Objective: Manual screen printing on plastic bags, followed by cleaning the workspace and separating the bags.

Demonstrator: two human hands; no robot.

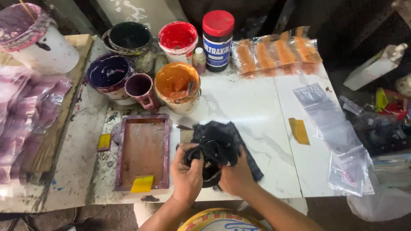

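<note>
My left hand point(185, 174) and my right hand point(236, 175) both grip a dark, stained rag point(216, 147) bunched between them over the white marble-look table point(257, 111). The cloth's far end lies spread on the tabletop. Just left of my hands sits a small wooden-framed printing screen point(143, 150) with purple-stained edges. A yellow squeegee piece point(142, 184) rests on the frame's near edge.
Paint tubs stand at the back: orange point(177, 87), red point(177, 39), dark purple point(109, 75), black point(130, 38), plus a purple mug point(141, 90) and a red-capped jar point(218, 38). Clear plastic bags point(338, 132) lie right, a packet of orange items point(276, 51) behind, a yellow card point(299, 130) between.
</note>
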